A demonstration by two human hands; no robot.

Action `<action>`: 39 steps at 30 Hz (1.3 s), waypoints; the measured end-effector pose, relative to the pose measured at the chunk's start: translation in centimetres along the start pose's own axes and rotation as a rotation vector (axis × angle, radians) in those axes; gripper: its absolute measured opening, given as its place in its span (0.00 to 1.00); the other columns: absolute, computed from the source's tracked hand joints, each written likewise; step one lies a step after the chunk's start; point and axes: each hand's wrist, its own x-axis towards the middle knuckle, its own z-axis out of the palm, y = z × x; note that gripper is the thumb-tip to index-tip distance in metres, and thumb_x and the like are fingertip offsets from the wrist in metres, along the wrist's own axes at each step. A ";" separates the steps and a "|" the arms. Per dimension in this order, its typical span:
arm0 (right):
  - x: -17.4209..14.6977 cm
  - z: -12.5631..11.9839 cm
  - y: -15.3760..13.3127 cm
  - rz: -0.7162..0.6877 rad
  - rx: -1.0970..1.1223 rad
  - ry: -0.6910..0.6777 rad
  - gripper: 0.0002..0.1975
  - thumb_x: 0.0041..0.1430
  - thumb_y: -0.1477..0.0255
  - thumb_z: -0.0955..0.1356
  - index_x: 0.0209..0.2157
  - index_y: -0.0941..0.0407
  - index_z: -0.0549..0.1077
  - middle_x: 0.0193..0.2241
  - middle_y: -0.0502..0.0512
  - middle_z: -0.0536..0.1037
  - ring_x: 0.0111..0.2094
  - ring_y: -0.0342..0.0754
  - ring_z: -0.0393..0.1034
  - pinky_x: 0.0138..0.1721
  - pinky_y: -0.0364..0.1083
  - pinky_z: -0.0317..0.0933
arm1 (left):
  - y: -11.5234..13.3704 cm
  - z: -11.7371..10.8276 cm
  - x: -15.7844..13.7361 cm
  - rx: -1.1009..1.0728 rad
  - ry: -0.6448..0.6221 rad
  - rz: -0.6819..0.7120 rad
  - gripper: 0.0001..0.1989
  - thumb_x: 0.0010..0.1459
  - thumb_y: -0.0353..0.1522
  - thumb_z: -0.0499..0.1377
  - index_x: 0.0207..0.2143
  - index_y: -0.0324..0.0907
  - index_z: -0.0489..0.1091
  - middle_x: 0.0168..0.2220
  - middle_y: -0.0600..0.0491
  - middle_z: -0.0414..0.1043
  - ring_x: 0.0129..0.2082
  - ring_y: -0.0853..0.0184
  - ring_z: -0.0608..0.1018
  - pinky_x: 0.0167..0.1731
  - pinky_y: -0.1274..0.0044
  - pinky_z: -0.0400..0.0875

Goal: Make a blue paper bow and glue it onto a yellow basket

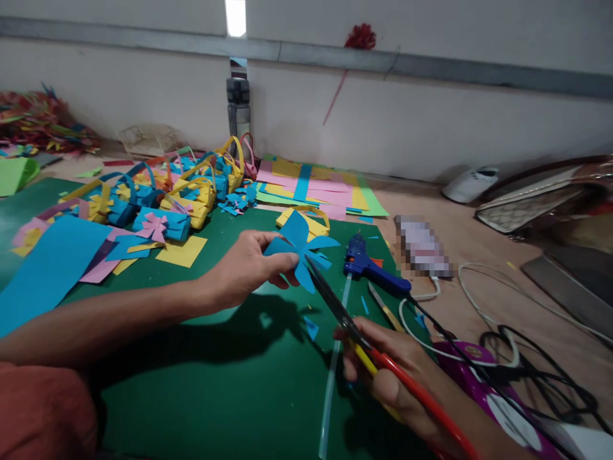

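Note:
My left hand (256, 265) pinches a blue paper flower (302, 241) between thumb and fingers, raised above the green mat (205, 396). In my right hand (387, 364) is a pair of scissors (345, 319) with red and yellow handles and dark blades. The blade tips reach the flower near its centre, between petals. Whether the blades touch the paper, I cannot tell. A small blue paper scrap (311, 328) lies below the blades. Just behind the flower sits a small yellow paper basket (311, 225) with a handle.
Several finished paper baskets (189, 204) stand at the back left, near a large blue sheet (52, 271). Coloured paper sheets (330, 185) are stacked behind. At right lie a blue glue gun (371, 265) with its glue stick, a knife (385, 308), cables (541, 377) and a purple device (479, 383).

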 end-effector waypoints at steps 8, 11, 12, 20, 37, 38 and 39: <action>-0.2 0.4 0.4 -0.027 0.093 0.273 0.22 0.51 0.52 0.67 0.38 0.55 0.66 0.22 0.47 0.65 0.21 0.40 0.59 0.20 0.41 0.54 | -0.4 0.1 0.1 -0.107 0.004 0.006 0.08 0.51 0.31 0.60 0.22 0.37 0.67 0.20 0.57 0.69 0.21 0.73 0.74 0.24 0.81 0.71; 0.4 0.6 -0.4 -0.013 0.167 0.382 0.20 0.50 0.57 0.69 0.40 0.53 0.63 0.25 0.48 0.69 0.23 0.43 0.64 0.23 0.42 0.60 | -1.0 0.3 0.1 -0.143 -0.029 -0.034 0.09 0.51 0.33 0.61 0.23 0.36 0.69 0.23 0.54 0.71 0.22 0.72 0.74 0.24 0.80 0.71; 0.7 0.6 -0.6 -0.011 0.199 0.408 0.21 0.50 0.58 0.70 0.41 0.53 0.63 0.27 0.49 0.71 0.24 0.43 0.66 0.23 0.43 0.62 | -1.3 0.3 0.0 -0.154 -0.048 -0.052 0.10 0.52 0.34 0.61 0.23 0.36 0.70 0.24 0.53 0.72 0.22 0.72 0.75 0.24 0.80 0.71; 3.2 1.2 -1.9 -0.129 0.364 0.592 0.23 0.44 0.65 0.73 0.41 0.53 0.64 0.28 0.48 0.72 0.24 0.43 0.69 0.26 0.44 0.65 | -2.4 1.2 -1.0 -0.139 -0.149 -0.146 0.11 0.53 0.36 0.60 0.26 0.35 0.73 0.28 0.50 0.74 0.24 0.71 0.75 0.25 0.79 0.69; 3.1 0.4 -3.2 -0.100 0.180 0.370 0.18 0.42 0.75 0.70 0.37 0.54 0.64 0.24 0.45 0.69 0.22 0.42 0.65 0.25 0.44 0.60 | -1.9 1.5 -0.8 -0.159 -0.133 -0.211 0.17 0.37 0.38 0.68 0.27 0.36 0.72 0.22 0.54 0.71 0.20 0.71 0.72 0.21 0.79 0.64; 3.2 0.4 -3.1 -0.104 0.175 0.373 0.18 0.42 0.75 0.70 0.38 0.54 0.65 0.24 0.45 0.69 0.22 0.42 0.65 0.25 0.44 0.60 | -2.0 1.6 -0.8 -0.130 -0.131 -0.226 0.15 0.36 0.36 0.68 0.25 0.36 0.71 0.21 0.54 0.71 0.19 0.71 0.72 0.21 0.79 0.64; 3.2 0.4 -3.0 -0.108 0.173 0.378 0.18 0.42 0.74 0.70 0.38 0.54 0.65 0.24 0.45 0.69 0.22 0.42 0.65 0.25 0.44 0.60 | -2.2 1.6 -0.7 -0.110 -0.132 -0.236 0.13 0.36 0.35 0.68 0.23 0.36 0.71 0.20 0.53 0.71 0.19 0.70 0.72 0.21 0.79 0.64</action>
